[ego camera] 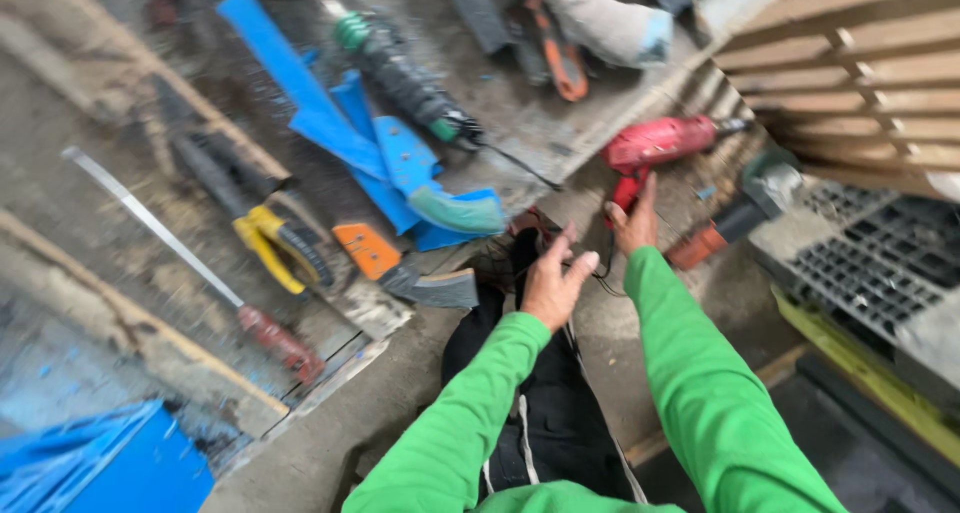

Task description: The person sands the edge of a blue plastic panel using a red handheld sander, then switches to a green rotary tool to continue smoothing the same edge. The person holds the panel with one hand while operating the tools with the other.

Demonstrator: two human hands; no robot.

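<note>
Both my arms wear bright green sleeves and reach forward over my dark trouser leg [545, 413]. My left hand [556, 280] is open, fingers spread, holding nothing, just above my knee. My right hand [634, 221] is also open, its fingers stretched toward a red power drill [655, 145] lying on the concrete floor; the fingertips are at or just short of the drill's handle. A thin black cable [520, 163] runs across the floor near both hands.
Blue plastic pieces [340, 123], a green-and-black grinder [400, 73], an orange-handled scraper [405, 273], a yellow-handled tool [275, 248] and a long metal bar [150, 223] lie on the floor left. A wooden pallet [860, 73] and grey plastic crate [880, 263] stand right.
</note>
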